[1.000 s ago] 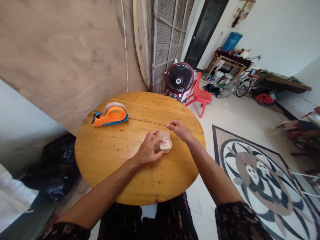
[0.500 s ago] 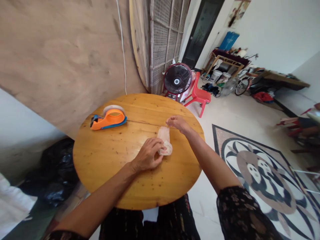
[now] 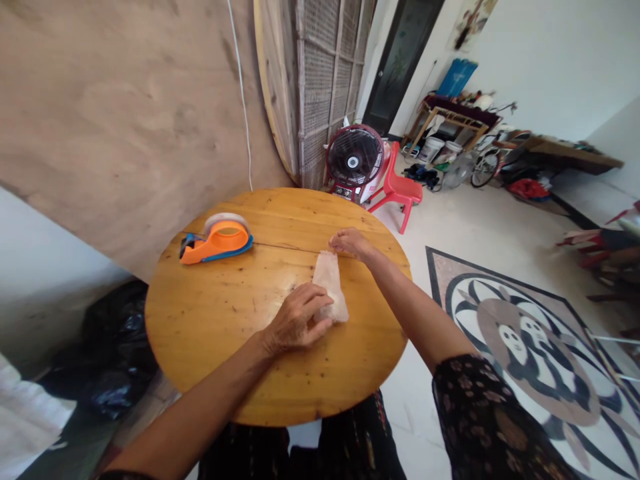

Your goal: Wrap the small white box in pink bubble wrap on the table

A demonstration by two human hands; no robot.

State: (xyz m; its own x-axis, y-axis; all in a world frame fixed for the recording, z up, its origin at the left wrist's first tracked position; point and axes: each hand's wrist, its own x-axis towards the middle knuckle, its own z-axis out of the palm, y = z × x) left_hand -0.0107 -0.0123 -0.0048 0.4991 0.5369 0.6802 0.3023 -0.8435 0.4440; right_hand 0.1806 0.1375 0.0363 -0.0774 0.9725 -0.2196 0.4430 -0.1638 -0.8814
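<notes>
A thin, pale pinkish-white piece, like a small gauze or plastic bag, lies lengthwise on the round wooden table. My left hand rests over its near end from the left, fingers apart and lightly curved, pressing it down rather than gripping it. At the far end, my right hand has its fingertips pinched together at the top right corner of the pale piece. An orange and blue tape dispenser with a roll of tape stands at the table's far left, away from both hands.
Beyond the table stand a dark red fan and a red plastic chair. A wooden panel leans along the left back. Black bags lie on the floor at left. A panda-patterned floor inlay is at right.
The near end of the pale piece was bunched under my left fingers; now it lies spread out flatter and longer. My left hand has moved slightly nearer to me. My right hand has barely moved.
</notes>
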